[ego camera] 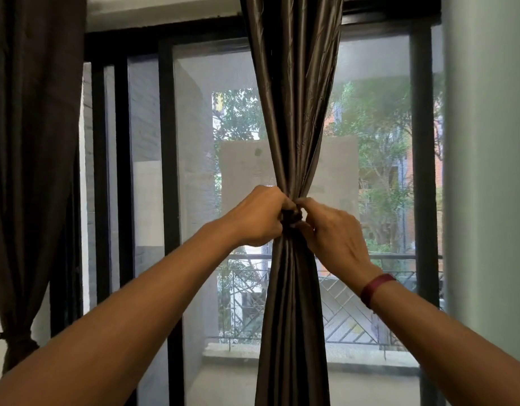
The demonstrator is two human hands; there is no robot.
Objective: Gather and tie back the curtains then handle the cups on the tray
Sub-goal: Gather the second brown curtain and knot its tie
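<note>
1. Head view, facing a tall dark-framed window [168, 142], with trees and a balcony railing [355, 303] beyond the glass.
2. Down the middle of the window, a glossy brown centre curtain [293, 98], gathered into a narrow bundle, pinched to a waist about halfway down and flaring out above and below.
3. At that waist, a dark tie [292, 215] wrapped round the bundle, there to keep the folds together.
4. Left hand [257, 218] curled tight, pinching the tie from the left side.
5. Right hand [332, 230], with a maroon wristband [377, 288], fingers bent and pinching the same tie from the right. Both hands nearly closed, knuckles almost touching, probably drawing opposite ends to snug a knot. Ends themselves hidden by the fingers.
6. At the window's left edge, a darker second curtain [33, 142], already cinched low down by its own tie [18, 342].
7. No cups or tray in view; that part of the task judged not yet begun.
</note>
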